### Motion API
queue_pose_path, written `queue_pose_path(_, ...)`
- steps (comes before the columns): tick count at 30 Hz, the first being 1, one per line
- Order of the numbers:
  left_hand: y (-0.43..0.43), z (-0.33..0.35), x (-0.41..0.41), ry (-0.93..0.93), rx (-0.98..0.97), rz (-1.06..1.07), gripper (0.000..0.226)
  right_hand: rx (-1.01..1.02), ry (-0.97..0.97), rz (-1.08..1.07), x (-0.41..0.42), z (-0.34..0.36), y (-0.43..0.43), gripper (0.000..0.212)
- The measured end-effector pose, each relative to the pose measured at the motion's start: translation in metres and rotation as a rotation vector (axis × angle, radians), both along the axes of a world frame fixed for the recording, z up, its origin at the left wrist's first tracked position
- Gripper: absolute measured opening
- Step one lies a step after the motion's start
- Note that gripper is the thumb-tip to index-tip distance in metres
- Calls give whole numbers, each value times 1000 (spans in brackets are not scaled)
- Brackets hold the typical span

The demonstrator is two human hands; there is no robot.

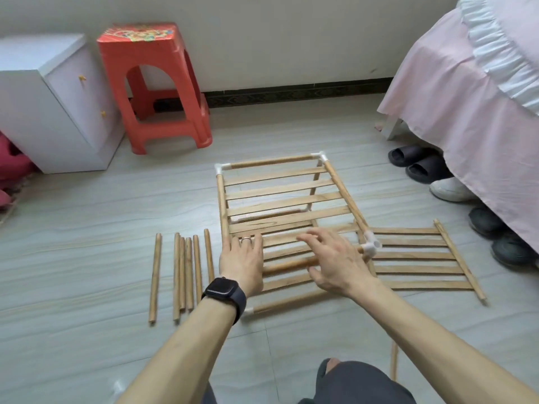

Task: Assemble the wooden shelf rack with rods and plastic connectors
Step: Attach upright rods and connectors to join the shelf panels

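Pressing down on the half-built pale wooden slatted shelf rack (277,196), which stands on the grey tiled floor (87,258) in front of me, is where I think trouble could start. My left hand (242,259) lies flat on the near slats with its fingers straight. My right hand (335,258) is spread and relaxed just over them, gripping nothing; I cannot tell whether it touches.

If I lean too hard, a thin slat could crack. A frame rod could also pop out of one of the white plastic corner connectors (371,244). The near right corner sits right at the edge of the loose slatted wooden panel (417,256), so a shove could make the rack rock or slide on the smooth tile. The short round wooden rods (189,272) to my left could roll if my arm knocks them.

By my count:
- one rack
- one spare panel
- six loose rods lying side by side
- a seventh thin wooden stick (394,360) beside my knee
- four connectors on the upper frame, the near left one half hidden by my wrist; any lower ones I cannot make out
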State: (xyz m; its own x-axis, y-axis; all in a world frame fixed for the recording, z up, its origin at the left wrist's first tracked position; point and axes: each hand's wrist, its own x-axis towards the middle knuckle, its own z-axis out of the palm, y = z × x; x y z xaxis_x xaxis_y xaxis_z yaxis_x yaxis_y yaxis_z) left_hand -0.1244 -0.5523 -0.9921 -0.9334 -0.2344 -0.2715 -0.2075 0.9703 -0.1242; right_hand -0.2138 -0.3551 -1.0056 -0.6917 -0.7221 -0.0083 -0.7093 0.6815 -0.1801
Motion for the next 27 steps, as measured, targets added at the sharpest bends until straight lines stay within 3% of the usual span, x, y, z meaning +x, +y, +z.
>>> queue_pose_path(2,2,-7,5,40,-2,25,82,178,-4,-125,-15,-5,6,98)
queue_pose_path(5,9,-23,9,142,63,-2,81,319,-6,-158,-24,-18,12,107)
queue_pose_path(9,4,-35,3,219,108,-65,68,145,145,-124,-21,-30,16,78)
queue_pose_path(14,-5,-32,-6,254,85,-89,38,25,180,-165,-20,-29,10,56)
queue_pose_path(27,-17,-40,-14,274,71,-133,38,88,127,-227,-17,-26,3,57)
